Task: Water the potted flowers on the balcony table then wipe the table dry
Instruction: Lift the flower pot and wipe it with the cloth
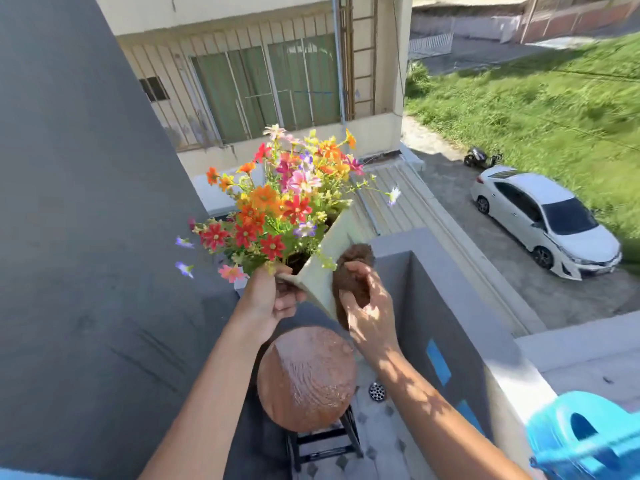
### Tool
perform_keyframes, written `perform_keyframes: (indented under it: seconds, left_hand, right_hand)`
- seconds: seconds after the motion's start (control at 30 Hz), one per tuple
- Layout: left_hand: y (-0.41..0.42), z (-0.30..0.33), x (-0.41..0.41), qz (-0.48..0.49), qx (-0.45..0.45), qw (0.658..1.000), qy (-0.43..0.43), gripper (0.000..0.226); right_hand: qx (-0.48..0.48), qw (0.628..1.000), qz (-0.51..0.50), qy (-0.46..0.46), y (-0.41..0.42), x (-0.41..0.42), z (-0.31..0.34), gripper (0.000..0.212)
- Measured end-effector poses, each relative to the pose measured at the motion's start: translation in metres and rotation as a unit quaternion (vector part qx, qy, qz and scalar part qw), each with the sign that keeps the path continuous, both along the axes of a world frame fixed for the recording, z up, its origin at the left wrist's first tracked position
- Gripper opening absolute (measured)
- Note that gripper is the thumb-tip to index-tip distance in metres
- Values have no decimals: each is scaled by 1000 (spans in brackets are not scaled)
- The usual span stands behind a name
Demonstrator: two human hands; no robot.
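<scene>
A pale square flower pot [323,271] full of red, orange, pink and yellow flowers [277,206] is lifted and tilted in the air above the table. My left hand [270,299] grips its near rim. My right hand [367,306] presses a brown cloth [353,271] against the pot's side. Below them stands a small round brown table [306,379], its top wet with drops and streaks of water. A blue watering can [581,441] sits on the balcony ledge at the lower right.
A dark grey wall [86,202] rises on the left. The grey balcony parapet [450,306] runs along the right, with a floor drain [376,391] on the tiled floor. A white car [547,220] and a building lie far below.
</scene>
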State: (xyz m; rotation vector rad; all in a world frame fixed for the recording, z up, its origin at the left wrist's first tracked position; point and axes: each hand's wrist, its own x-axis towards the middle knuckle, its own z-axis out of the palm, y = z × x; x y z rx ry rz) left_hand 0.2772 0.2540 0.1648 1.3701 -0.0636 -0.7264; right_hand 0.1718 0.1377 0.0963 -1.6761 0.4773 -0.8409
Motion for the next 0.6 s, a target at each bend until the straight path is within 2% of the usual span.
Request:
perform_keyframes:
  seconds: [0.1,0.17,0.27,0.37,0.43,0.5,0.57,0.6]
  left_hand:
    - [-4,-1,0,15,-18,1000,11,22]
    - [-5,-1,0,23,-23,999,16,22]
    - [-7,-2,-2,18,-6,1000,14,26]
    - [-10,-9,-4,4,34,999,0,38]
    - [-11,-10,-3,7,30,999,16,36]
    - [-11,-8,-1,20,5,999,31,24]
    - [-9,-4,2,35,-13,999,23,25]
    - [-8,-3,4,39,-17,999,15,27]
  right_hand:
    - [52,999,-15,10,-4,4,-6,38]
    - [49,999,-14,-1,2,3,-3,37]
    - [21,1000,-10,-21,19,-3,2,37]
    - [62,996,9,-66,24,7,18,34]
    - [74,994,21,-78,22,14,29,34]
    - [2,997,26,-77,17,13,34,35]
    - [-82,994,32,-60,11,10,28,35]
    - [-94,994,29,-46,11,7,24,37]
